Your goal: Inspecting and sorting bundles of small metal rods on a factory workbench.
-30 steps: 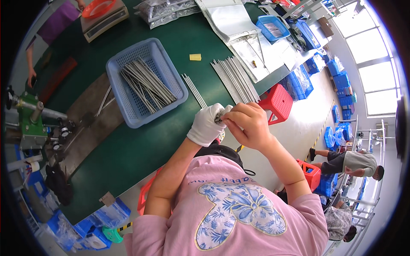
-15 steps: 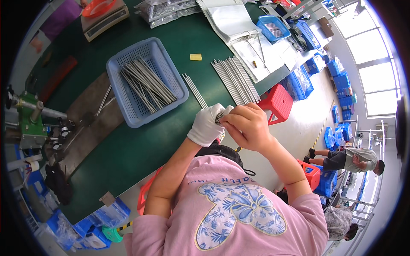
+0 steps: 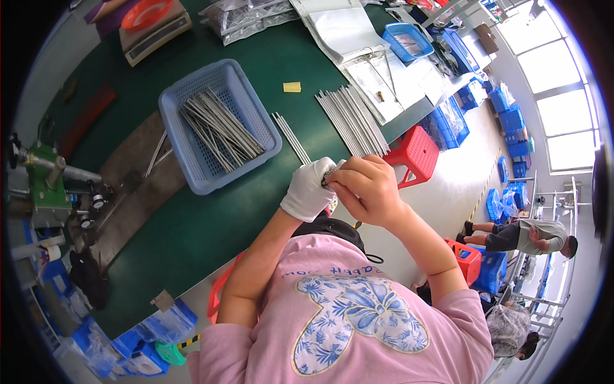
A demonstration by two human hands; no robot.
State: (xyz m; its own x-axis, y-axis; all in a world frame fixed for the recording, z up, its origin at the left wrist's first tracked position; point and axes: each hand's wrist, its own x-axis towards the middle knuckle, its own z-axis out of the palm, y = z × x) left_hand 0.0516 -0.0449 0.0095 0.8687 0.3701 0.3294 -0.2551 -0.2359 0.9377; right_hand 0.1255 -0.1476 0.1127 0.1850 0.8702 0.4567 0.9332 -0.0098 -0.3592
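Note:
My left hand [image 3: 307,190], in a white glove, is closed around a small bundle of thin metal tubes [image 3: 327,176]. Only their round ends show, dark at the centre. Bare fingers of my right hand [image 3: 364,187] pinch at those ends from the right; what exactly they grip there is hidden. Just beyond the glove, several loose metal rods [image 3: 291,138] lie side by side on the green table [image 3: 192,238]. Farther right, a wider row of similar rods [image 3: 351,120] is laid out. A blue perforated basket [image 3: 167,109] left of my hands holds a jumbled pile of rods [image 3: 220,131].
A green metal fixture with dial gauges [image 3: 52,185] stands at the far left. A scale [image 3: 157,35] bears a red dish. Plastic bags [image 3: 246,19], an open binder [image 3: 342,32] and a yellow slip [image 3: 291,87] lie beyond. A red stool [image 3: 419,153] stands right of the table.
My right fingers have shifted slightly over the tube ends, which now show less. The bundle stays in my left hand. At the upper left, a purple-clad person's arm has moved nearer the scale.

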